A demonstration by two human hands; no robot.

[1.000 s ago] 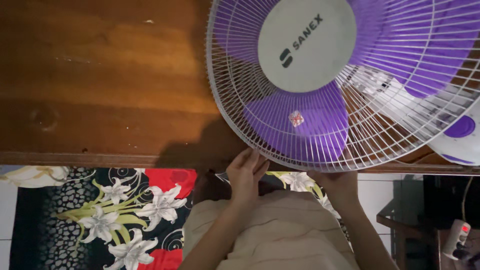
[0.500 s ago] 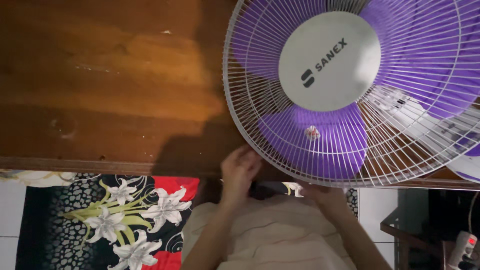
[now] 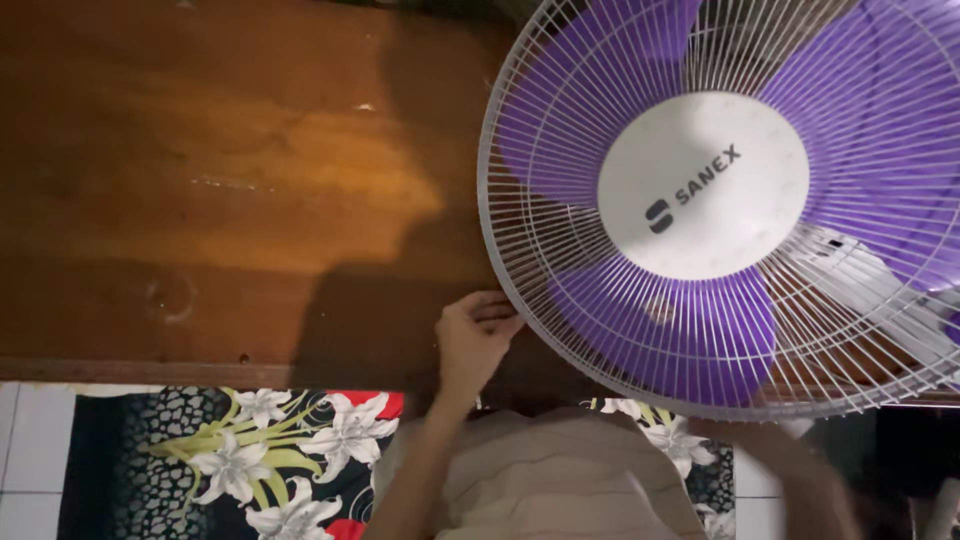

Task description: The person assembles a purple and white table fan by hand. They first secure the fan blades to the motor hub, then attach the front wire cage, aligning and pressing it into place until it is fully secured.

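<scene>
Your left hand (image 3: 472, 335) curls its fingers onto the lower rim of the fan (image 3: 730, 205), which lies on the wooden table (image 3: 200, 180) overhanging its edge. Your right hand (image 3: 800, 455) is blurred; I cannot tell its grip. With only one sure grip, the fan could tip off.

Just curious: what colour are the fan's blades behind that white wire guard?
Purple blades, clearest in the head view.

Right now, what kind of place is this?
Probably a room in a home, not a workshop: a household fan with purple blades lies on a worn wooden table, above a tiled floor and a floral cloth.
</scene>
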